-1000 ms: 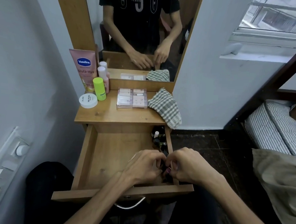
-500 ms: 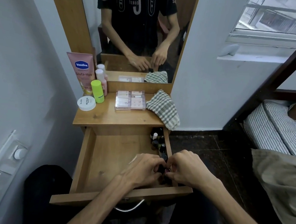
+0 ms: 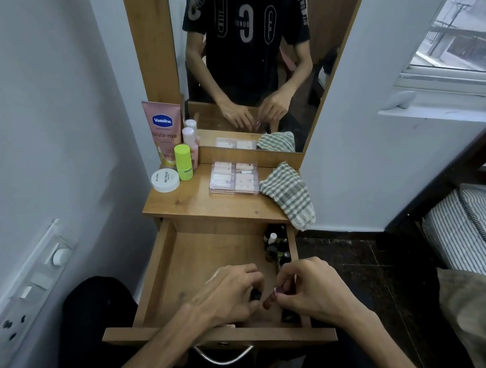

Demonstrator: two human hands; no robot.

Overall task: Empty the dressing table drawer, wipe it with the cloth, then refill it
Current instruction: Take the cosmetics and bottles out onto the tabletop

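Both hands work in the open drawer (image 3: 202,269) at its front right corner: the right hand (image 3: 310,291) pinches a small nail polish bottle (image 3: 270,298), the left hand (image 3: 229,289) curls around another dark bottle. Crowded fingers could topple the bottles (image 3: 276,247) lined behind them. The cloth (image 3: 289,193) waits on the counter (image 3: 195,202) above the drawer.
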